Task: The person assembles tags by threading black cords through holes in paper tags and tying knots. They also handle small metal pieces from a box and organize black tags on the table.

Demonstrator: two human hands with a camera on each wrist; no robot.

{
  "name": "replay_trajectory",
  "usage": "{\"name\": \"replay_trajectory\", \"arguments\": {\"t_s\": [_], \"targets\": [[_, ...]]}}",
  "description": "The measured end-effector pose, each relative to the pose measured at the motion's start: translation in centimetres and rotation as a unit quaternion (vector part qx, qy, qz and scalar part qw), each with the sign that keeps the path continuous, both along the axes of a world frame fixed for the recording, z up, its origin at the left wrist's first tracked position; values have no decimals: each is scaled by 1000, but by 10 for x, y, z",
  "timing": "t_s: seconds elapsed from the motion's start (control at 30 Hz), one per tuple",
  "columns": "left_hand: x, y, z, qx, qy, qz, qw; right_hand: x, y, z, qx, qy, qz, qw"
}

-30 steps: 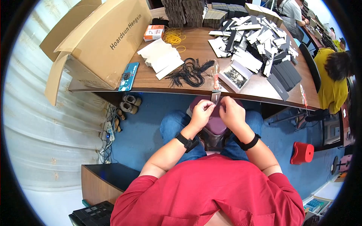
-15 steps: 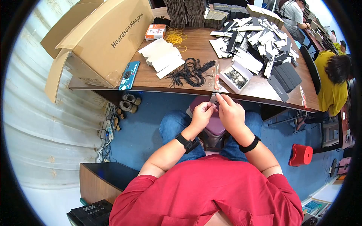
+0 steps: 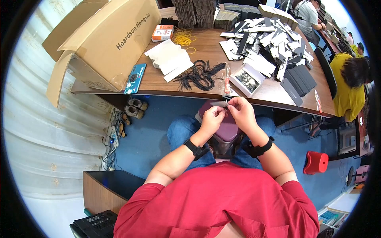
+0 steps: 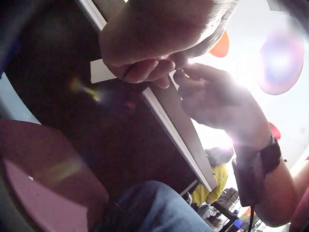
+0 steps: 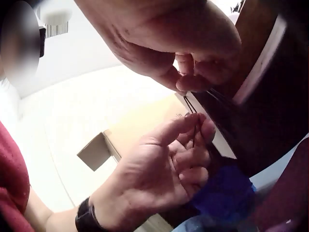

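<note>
Just off the table's front edge, my two hands are close together over a black cord (image 5: 190, 104) and a narrow pale card tag (image 3: 217, 104). The left hand (image 3: 212, 119) pinches the cord between thumb and forefinger, its other fingers curled. From there the cord runs as a thin double strand up to the right hand (image 3: 243, 114), whose thumb and fingertips pinch the tag at its end. In the left wrist view the tag (image 4: 100, 72) juts out past the near hand as a light strip. The fingers hide most of the right hand's grip.
On the table (image 3: 210, 47) lie a bundle of black cords (image 3: 202, 77), a white open box (image 3: 249, 81) of small dark pieces, a heap of black and white tags (image 3: 274, 43) and white cards (image 3: 170, 59). A large carton (image 3: 115, 47) stands left. A purple stool (image 3: 226, 129) is between the knees.
The tag has turned from pointing toward the table to lying crosswise, pointing left. My right hand came in from beside it to its end; the left hand has stayed nearly in place.
</note>
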State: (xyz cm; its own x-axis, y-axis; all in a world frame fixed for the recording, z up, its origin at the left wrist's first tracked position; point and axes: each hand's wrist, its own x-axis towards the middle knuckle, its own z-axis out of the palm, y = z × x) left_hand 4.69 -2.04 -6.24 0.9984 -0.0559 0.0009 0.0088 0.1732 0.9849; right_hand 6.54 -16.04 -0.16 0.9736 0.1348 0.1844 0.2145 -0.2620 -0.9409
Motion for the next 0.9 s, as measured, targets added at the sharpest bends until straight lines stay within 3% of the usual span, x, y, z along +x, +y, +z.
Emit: {"name": "replay_trajectory", "arguments": {"t_s": [0.17, 0.27, 0.3, 0.37, 0.47, 0.63, 0.67, 0.73, 0.77, 0.87, 0.9], "targets": [[-5, 9, -1, 3, 11, -1, 1000, -14, 5, 13, -146, -151, -56, 976], [-9, 19, -9, 24, 23, -33, 999, -27, 2, 1, -187, -207, -4, 960], [-12, 21, -8, 32, 21, -42, 998, -31, 0, 2, -201, -173, 23, 964], [-18, 23, -5, 50, 16, -60, 997, -24, -2, -17, -83, -92, 23, 992], [-23, 23, 4, -45, 75, -89, 992, -17, 2, -6, 83, 93, 5, 992], [-21, 24, 9, -21, 58, -93, 994, -9, 3, -8, 57, 125, -19, 990], [-21, 25, 11, -16, 61, -94, 994, -9, 3, -10, 123, 148, -11, 981], [-20, 31, 10, -22, 60, -91, 994, -10, 1, -12, 255, 191, 3, 948], [-21, 34, 9, -24, 60, -91, 994, -11, 0, -9, 336, 250, -2, 908], [-21, 43, 17, 57, 63, -139, 987, -5, -15, -8, 529, 444, 104, 715], [-22, 44, 18, 26, 72, -127, 989, -3, -19, -7, 561, 493, 101, 657]]}}
